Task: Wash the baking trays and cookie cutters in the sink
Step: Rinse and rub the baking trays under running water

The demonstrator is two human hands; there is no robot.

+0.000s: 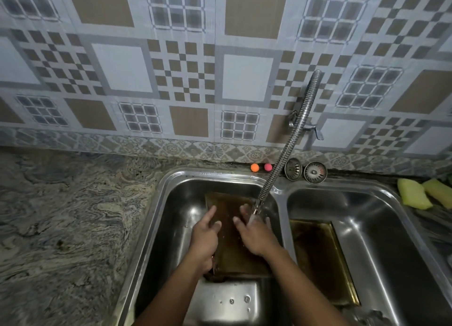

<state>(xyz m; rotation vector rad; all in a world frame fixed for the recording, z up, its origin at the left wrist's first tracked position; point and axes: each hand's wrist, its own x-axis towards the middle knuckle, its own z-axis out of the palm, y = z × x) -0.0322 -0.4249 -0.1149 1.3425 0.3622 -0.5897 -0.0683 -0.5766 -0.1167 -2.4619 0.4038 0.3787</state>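
A dark, browned baking tray (228, 252) lies in the left basin of the steel sink (171, 203). My left hand (205, 237) lies over the tray's left edge, index finger stretched forward. My right hand (256, 232) rests with spread fingers on the tray, directly under the running water from the flexible tap (288, 139). A second browned tray (320, 259) leans in the right basin. No cookie cutters are visible.
Two yellow sponges (413, 193) lie at the right of the sink. Two metal drain strainers (315, 172) and small orange (254, 167) and pink balls (268, 167) sit on the back ledge. A marbled stone counter (68, 215) extends left, below a tiled wall.
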